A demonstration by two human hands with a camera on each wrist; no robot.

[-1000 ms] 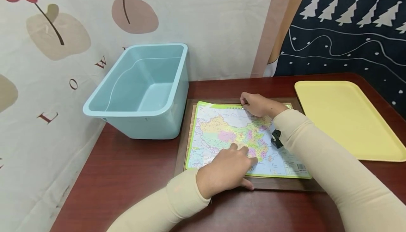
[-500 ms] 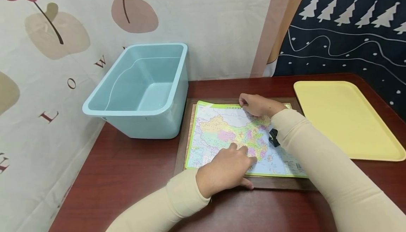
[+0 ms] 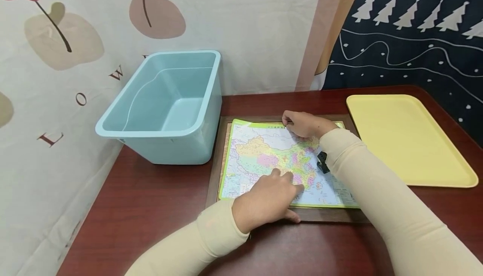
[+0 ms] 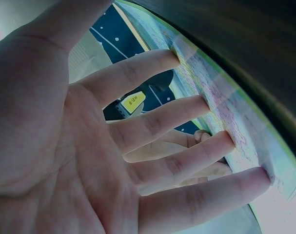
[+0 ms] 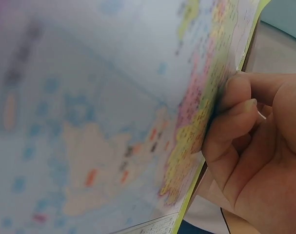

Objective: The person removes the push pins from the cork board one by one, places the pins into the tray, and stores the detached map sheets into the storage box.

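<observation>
A colourful map sheet [image 3: 245, 162] with a green border lies on a brown-framed board [image 3: 327, 214] on the table. My left hand [image 3: 266, 200] rests over its lower part, fingers spread and their tips on the sheet, as the left wrist view also shows; the thumb reaches the frame's near edge. At the top edge of the map is my right hand [image 3: 303, 124], its fingers curled against the sheet. The right wrist view shows the right hand's thumb [image 5: 238, 90] touching the map near the edge; I cannot tell whether anything small is pinched there.
A light blue tub [image 3: 181, 150] stands at the left behind the board. To the right lies a yellow tray [image 3: 407, 141]. The dark red table [image 3: 162, 192] backs onto a printed cloth [image 3: 256, 37]. A black device [image 3: 323, 162] is at the right wrist.
The head view has shifted slightly, so everything sits a little further left. Both hands keep their places on the map.
</observation>
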